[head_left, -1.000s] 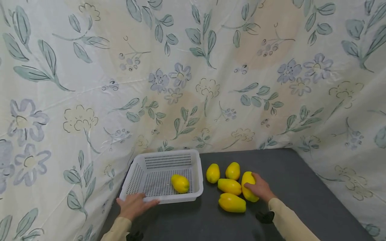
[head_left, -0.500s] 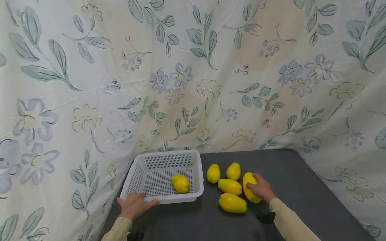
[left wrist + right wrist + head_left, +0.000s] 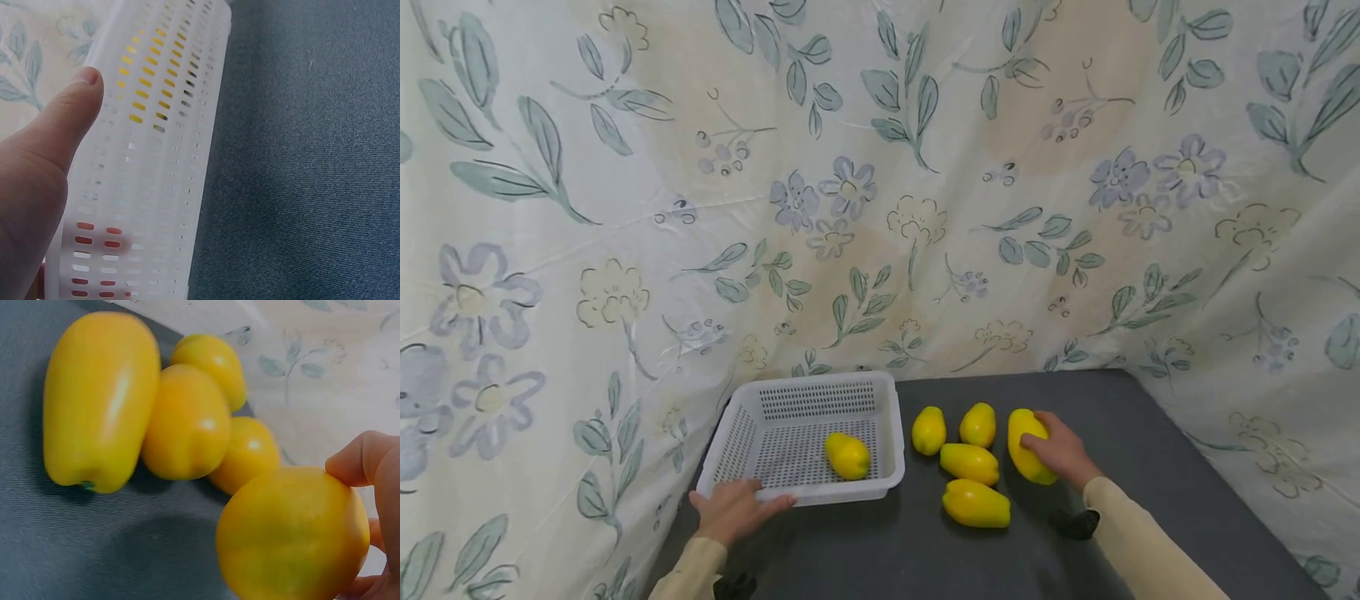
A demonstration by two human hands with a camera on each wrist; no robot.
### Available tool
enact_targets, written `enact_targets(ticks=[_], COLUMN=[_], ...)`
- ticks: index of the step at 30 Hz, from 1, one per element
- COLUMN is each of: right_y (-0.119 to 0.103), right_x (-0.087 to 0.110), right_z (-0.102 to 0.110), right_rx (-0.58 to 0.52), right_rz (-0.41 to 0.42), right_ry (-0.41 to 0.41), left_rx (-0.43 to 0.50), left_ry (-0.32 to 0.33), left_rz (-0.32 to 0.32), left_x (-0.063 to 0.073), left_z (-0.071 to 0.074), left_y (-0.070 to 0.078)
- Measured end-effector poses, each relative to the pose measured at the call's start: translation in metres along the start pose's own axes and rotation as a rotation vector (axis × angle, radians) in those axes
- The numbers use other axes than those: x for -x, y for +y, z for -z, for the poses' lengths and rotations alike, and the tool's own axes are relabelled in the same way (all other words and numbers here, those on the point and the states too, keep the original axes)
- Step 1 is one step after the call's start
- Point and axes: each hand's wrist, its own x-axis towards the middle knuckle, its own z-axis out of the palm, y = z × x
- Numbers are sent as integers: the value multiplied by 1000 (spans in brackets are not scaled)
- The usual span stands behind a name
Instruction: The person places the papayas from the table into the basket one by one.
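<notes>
A yellow fruit (image 3: pixel 848 457) lies in a white basket (image 3: pixel 850 494) at the far left corner of a dark tabletop (image 3: pixel 865 558), as a person's left hand (image 3: pixel 737 510) grips the basket's near left corner, thumb along the rim. The right hand (image 3: pixel 1063 454) holds a second fruit (image 3: pixel 1024 442), outside the basket toward the tabletop's right edge. Four loose fruits (image 3: pixel 970 464) sit between, toward the far edge. With one of six inside, the work looks barely begun. No brand, label or writing is readable.
</notes>
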Motion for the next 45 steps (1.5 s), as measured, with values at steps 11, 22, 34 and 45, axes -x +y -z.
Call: enact_targets(ticks=[11, 22, 34, 45], right_y=[-33, -40, -38, -34], right_x=[1, 7, 8, 10], right_z=[25, 27, 24, 22], right_rx=[39, 36, 4, -14], right_rz=[69, 56, 37, 29], right_ry=[19, 16, 11, 9], left_rx=[24, 41, 45, 47], left_ry=[-13, -13, 1, -3], left_rz=[4, 8, 0, 0], left_x=[1, 1, 1, 3], left_z=[7, 5, 6, 7], left_y=[0, -1, 2, 3])
